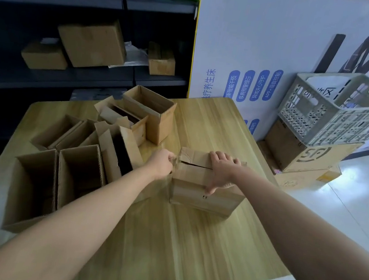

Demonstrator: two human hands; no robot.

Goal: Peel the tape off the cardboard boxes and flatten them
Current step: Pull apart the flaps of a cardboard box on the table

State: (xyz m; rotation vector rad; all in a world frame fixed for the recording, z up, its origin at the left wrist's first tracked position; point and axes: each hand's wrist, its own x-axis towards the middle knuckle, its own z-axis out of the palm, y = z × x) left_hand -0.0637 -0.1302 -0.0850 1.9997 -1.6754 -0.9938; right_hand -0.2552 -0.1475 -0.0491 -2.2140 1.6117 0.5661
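A closed cardboard box [198,188] stands on the wooden table [189,245], right of centre. My right hand [220,170] lies over its top, fingers curled over the far edge and thumb down the near face. My left hand [161,163] is curled at the box's left end and pinches a strip of clear tape [175,162] there. The top flaps show a dark slit between them.
Several open cardboard boxes [79,157] crowd the table's left half, one upright box [151,115] at the back. A grey plastic crate [345,113] sits on stacked boxes on the floor at right. Dark shelves with boxes stand behind.
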